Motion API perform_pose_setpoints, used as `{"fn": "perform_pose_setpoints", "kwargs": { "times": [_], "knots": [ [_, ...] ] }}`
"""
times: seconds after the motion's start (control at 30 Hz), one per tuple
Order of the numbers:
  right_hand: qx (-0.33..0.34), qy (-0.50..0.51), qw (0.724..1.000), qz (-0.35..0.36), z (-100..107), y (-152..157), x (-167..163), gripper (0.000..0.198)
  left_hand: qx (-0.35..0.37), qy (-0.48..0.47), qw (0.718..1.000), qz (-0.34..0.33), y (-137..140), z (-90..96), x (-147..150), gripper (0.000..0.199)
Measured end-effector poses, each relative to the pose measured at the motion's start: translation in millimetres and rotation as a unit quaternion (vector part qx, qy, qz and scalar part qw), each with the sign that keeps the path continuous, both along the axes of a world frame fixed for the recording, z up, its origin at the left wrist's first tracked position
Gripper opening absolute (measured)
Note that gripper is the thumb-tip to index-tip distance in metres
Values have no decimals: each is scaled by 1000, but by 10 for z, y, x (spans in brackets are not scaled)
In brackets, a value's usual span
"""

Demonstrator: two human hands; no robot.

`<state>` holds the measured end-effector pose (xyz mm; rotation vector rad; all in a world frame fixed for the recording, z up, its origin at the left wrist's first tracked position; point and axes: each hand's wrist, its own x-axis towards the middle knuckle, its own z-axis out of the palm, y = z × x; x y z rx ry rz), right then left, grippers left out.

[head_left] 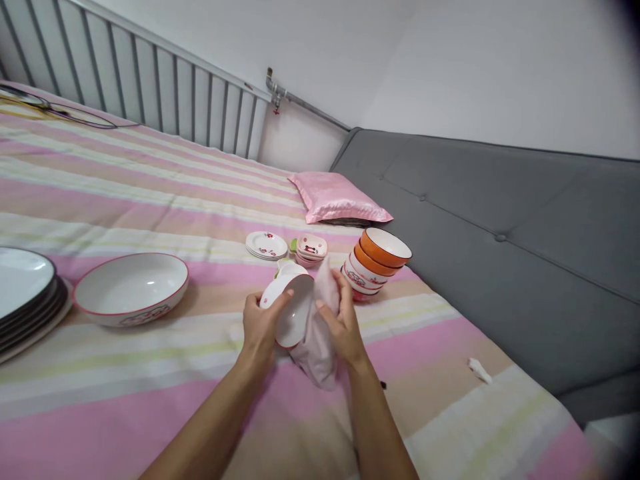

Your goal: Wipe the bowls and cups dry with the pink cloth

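Tilted on its side, a small white bowl with a red rim is held in my left hand, thumb over the edge and fingers behind. My right hand grips a pale pink cloth, which touches the bowl's right rim and hangs down below it. Just beyond the bowl lie a white dish with a green tip, partly hidden, and small pink dishes in a stack. To the right of my right hand stands a stack of orange and white bowls.
Striped bedding covers the bed. At left are a large oval white bowl and stacked dark-edged plates. Small flowered plates and a pink pillow lie farther back. The grey headboard bounds the right side.
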<state>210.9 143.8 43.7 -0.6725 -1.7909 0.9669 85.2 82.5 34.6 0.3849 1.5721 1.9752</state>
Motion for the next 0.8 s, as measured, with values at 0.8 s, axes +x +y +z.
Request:
{"fn": "perform_pose_setpoints", "kwargs": {
  "times": [0.8],
  "knots": [
    [98,-288,946,113,-287,-31,-127,66,-91,-19,994,-50,39,-32,-24,53]
  ]
}}
